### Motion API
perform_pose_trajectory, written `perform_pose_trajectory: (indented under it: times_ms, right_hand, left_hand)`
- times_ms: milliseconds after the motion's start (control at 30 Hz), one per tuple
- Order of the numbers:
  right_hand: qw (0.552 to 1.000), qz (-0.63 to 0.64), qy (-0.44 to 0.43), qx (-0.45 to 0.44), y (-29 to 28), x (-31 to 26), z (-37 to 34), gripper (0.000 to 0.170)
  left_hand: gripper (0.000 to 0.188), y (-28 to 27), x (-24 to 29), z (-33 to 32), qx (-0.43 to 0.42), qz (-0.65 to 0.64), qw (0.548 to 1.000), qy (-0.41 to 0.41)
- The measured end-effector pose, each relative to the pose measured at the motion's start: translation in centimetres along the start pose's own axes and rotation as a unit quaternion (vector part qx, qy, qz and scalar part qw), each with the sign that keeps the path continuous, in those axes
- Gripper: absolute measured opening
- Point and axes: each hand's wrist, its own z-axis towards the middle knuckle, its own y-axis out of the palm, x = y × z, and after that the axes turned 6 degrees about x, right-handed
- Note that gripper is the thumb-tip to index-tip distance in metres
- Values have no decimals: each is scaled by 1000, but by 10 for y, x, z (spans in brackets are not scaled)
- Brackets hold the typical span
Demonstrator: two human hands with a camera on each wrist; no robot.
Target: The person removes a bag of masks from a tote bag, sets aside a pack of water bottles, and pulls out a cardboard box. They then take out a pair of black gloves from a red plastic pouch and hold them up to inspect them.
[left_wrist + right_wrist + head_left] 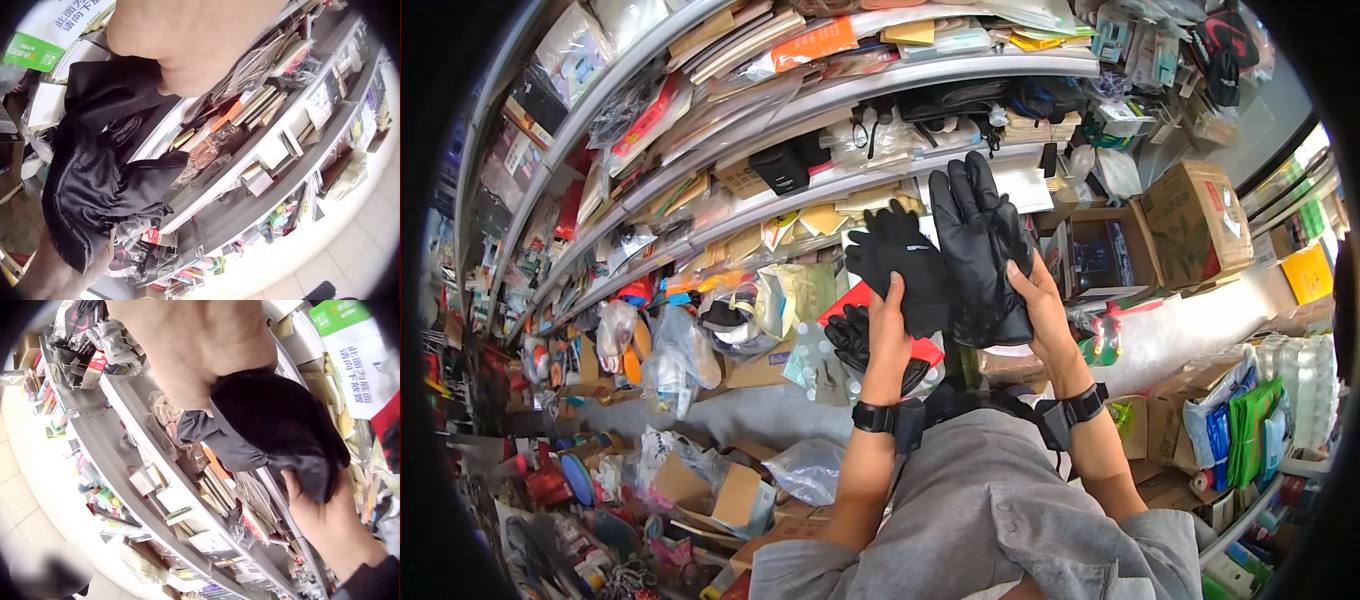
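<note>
In the head view my left hand (pixel 890 325) pinches a black fabric glove (pixel 905 265) with a small light logo, thumb on top, fingers of the glove spread upward. Beside it my right hand (pixel 1045 305) grips a shiny black leather glove (pixel 975 240) near its cuff, its long fingers pointing up. The two gloves overlap at their inner edges. From the right wrist, the cuff of the leather glove (pixel 269 419) gapes toward the camera. The left wrist view shows the creased leather glove (pixel 94 181) held by my right hand (pixel 65 275).
Below my left hand lies another black glove (pixel 852 338) on red packaging (pixel 925 350). Packed shelves (pixel 800 110) curve across the far side. An open cardboard box (pixel 1200 225) stands at right. Boxes and plastic bags (pixel 808 470) crowd the floor at left.
</note>
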Motion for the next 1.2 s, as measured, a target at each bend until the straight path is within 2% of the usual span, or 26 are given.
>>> perform_pose_trajectory:
  times_ms: [67,133,200,233,267,333,433,467,500,567,600,633,700,867,933,967,1033,1067,1100,1167,1200]
  right_hand:
    - [1000,8,3,-5,-1,3,1,37]
    - [998,14,65,-3,-9,13,4,39]
    - [995,-100,24,0,-12,24,7,44]
    - [976,-217,-29,-7,-15,28,8,47]
    - [976,-218,-28,-8,-17,33,9,47]
    - [957,-273,-96,32,-13,35,10,48]
    - [940,-313,-109,82,7,13,-6,53]
    - [933,-317,-147,91,7,19,-3,48]
    - [932,-316,-147,93,1,28,3,48]
    - [936,-291,-179,82,-12,40,14,37]
    - [935,-292,-168,113,-3,28,8,24]
    - [935,-291,-168,113,-9,34,11,24]
    - [944,-291,-114,104,-24,45,19,22]
    - [947,-277,-112,118,-17,43,18,33]
    - [983,-138,-55,105,-13,41,18,40]
    - [984,-138,-54,103,-12,37,16,40]
    - [977,-187,18,103,-16,26,9,42]
    - [987,-128,62,80,-39,44,17,57]
    - [987,-129,64,78,-40,39,13,57]
    - [974,-155,165,-3,-38,29,4,63]
    - [967,-173,185,-3,-34,29,3,65]
  left_hand:
    - [41,2,-5,-3,-15,-12,999,-37]
    - [48,12,1,-11,-54,-35,995,-76]
    - [52,23,0,-15,-85,-9,995,-43]
    - [51,26,-6,-14,-51,67,996,38]
    - [51,27,-7,-15,-49,66,996,38]
    - [45,33,-2,-19,-47,139,985,90]
    - [39,35,-5,-21,-9,160,980,115]
    - [38,34,-7,-20,5,190,973,127]
    - [38,35,-8,-21,3,191,973,126]
    - [36,36,-9,-22,7,174,976,134]
    - [36,35,-9,-21,7,174,976,134]
    - [36,33,-10,-20,0,161,979,126]
    - [35,33,-10,-20,-9,148,982,118]
    - [36,33,-10,-24,-5,76,996,40]
    - [36,31,-11,-22,-1,68,997,41]
    - [37,29,-12,-20,4,59,997,43]
    - [39,23,-10,-16,16,63,997,41]
    - [40,21,-9,-13,28,66,997,40]
    - [40,19,-8,-12,31,61,997,43]
    - [41,15,-6,-10,23,90,994,58]
    - [42,14,-6,-9,11,120,990,70]
